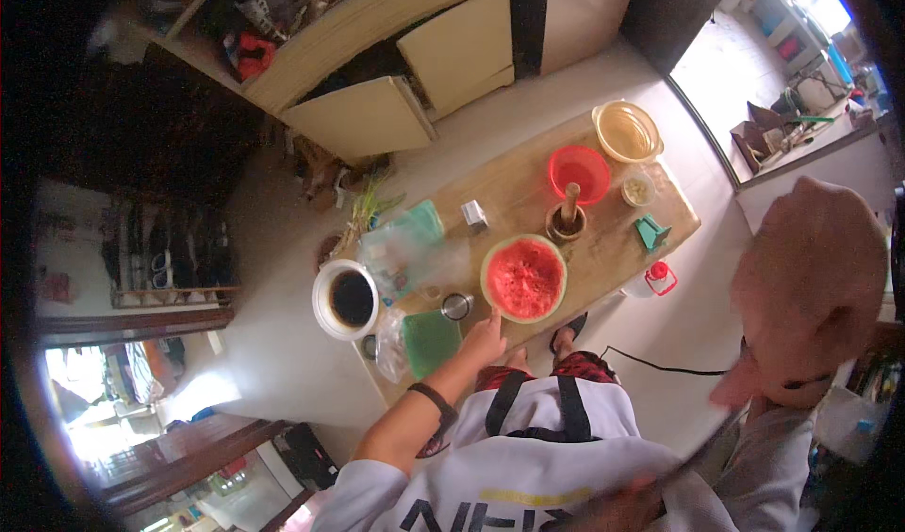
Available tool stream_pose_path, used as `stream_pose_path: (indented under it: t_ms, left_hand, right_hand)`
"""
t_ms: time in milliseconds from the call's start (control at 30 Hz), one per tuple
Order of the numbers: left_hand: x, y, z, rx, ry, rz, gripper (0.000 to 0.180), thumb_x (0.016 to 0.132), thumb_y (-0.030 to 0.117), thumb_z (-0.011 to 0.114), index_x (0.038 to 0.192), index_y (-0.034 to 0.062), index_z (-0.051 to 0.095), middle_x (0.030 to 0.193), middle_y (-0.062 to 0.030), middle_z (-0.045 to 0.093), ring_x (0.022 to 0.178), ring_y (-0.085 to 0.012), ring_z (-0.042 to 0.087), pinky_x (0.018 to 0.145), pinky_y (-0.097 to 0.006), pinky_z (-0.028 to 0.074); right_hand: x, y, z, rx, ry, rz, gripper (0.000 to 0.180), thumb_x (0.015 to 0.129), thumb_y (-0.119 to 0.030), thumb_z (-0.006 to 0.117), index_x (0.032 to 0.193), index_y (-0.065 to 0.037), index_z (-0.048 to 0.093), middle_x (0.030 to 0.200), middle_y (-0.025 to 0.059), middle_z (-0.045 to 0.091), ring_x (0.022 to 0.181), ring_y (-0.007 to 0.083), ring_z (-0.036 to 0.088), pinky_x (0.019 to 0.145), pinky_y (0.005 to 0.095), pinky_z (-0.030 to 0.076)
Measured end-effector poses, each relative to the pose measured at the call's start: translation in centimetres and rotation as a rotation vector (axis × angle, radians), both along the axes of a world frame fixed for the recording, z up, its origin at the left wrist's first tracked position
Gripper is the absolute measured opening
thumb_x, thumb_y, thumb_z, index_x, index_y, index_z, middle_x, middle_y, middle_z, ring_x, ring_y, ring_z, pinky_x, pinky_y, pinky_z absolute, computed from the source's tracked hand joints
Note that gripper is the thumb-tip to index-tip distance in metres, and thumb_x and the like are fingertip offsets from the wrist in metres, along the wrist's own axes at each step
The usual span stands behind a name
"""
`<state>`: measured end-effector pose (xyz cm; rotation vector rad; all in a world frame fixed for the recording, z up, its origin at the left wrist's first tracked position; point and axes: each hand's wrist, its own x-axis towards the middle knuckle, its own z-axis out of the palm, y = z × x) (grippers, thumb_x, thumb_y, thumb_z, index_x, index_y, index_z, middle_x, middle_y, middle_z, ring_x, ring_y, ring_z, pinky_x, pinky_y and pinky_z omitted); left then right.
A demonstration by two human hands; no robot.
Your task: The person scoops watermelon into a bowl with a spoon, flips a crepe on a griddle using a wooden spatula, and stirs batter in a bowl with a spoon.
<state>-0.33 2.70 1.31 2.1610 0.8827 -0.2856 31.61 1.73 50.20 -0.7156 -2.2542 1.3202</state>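
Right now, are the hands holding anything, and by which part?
The left hand is at the near rim of the watermelon half, with no clear grip. The right hand is blurred, so I can't tell.

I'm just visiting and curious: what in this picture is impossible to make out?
All in the head view:
Raised bare right hand: blurred close to the camera; finger positions and any held object are unclear.
Bare left hand: its own back hides the palm.
Round brown mortar: the brown pestle blocks part of the inside.
Round white bowl: dark liquid hides the bottom.
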Motion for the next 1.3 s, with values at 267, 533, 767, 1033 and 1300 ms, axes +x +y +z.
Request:
stream_pose_path:
  t_ms: [267, 533, 767, 1033, 1300]
  left_hand:
    - [-1.1, 0.0, -2.1, -0.082, 0.067, 0.069, 0.076, 0.077, 0.017, 0.053, 0.139, -0.0079, 0.018, 0.104, -0.0299, 0.058, 0.094, -0.0413, 0.058, 0.082, -0.048, 0.046]
    - [-0.6, 0.0, 0.6, -0.074, 0.101, 0.096, 0.079, 0.076, 0.018, 0.057, 0.139, -0.0078, 0.017, 0.108, -0.0296, 0.056, 0.096, -0.0424, 0.057, 0.084, -0.047, 0.047]
    - [-0.7, -0.1, 0.0, -0.044, 0.076, 0.092, 0.072, 0.077, 0.016, 0.051, 0.139, -0.007, 0.02, 0.107, -0.0299, 0.057, 0.095, -0.0427, 0.058, 0.081, -0.049, 0.047]
    - [1.8, 0.8, 2.0, -0.101, 0.038, 0.012, 0.07, 0.077, 0.014, 0.05, 0.138, -0.007, 0.021, 0.106, -0.0288, 0.057, 0.095, -0.0411, 0.058, 0.082, -0.048, 0.046]
    - [-0.4, 0.2, 0.8, -0.088, 0.09, 0.082, 0.081, 0.075, 0.015, 0.059, 0.138, -0.0089, 0.015, 0.107, -0.0304, 0.054, 0.095, -0.0437, 0.056, 0.084, -0.047, 0.046]
  right_hand:
    - [-1.1, -0.7, -3.3, -0.194, -0.235, -0.544, 0.015, 0.08, -0.008, 0.063, 0.093, -0.003, 0.068, 0.077, 0.0125, 0.067, 0.064, 0.024, 0.065, 0.057, 0.0299, 0.049]
    - [-4.1, -5.3, 0.2, 0.328, -0.294, -0.313, 0.015, 0.059, -0.017, 0.074, 0.075, -0.015, 0.073, 0.056, -0.0057, 0.05, 0.05, 0.009, 0.05, 0.049, 0.0271, 0.042]
    - [-6.6, -6.9, 1.8, 0.453, 0.024, -0.455, 0.028, 0.06, -0.002, 0.07, 0.088, 0.001, 0.07, 0.056, 0.0041, 0.052, 0.042, 0.0099, 0.044, 0.034, 0.0239, 0.024]
    - [-5.9, -7.1, 2.2, 0.488, -0.412, -0.597, 0.018, 0.063, -0.003, 0.071, 0.081, -0.005, 0.071, 0.064, 0.0031, 0.059, 0.049, 0.0111, 0.05, 0.044, 0.0267, 0.035]
    - [-0.3, -0.3, -21.6, -0.203, -0.499, -0.886, 0.014, 0.082, -0.006, 0.059, 0.095, -0.001, 0.061, 0.076, 0.0147, 0.064, 0.069, 0.0181, 0.064, 0.061, 0.0334, 0.049]
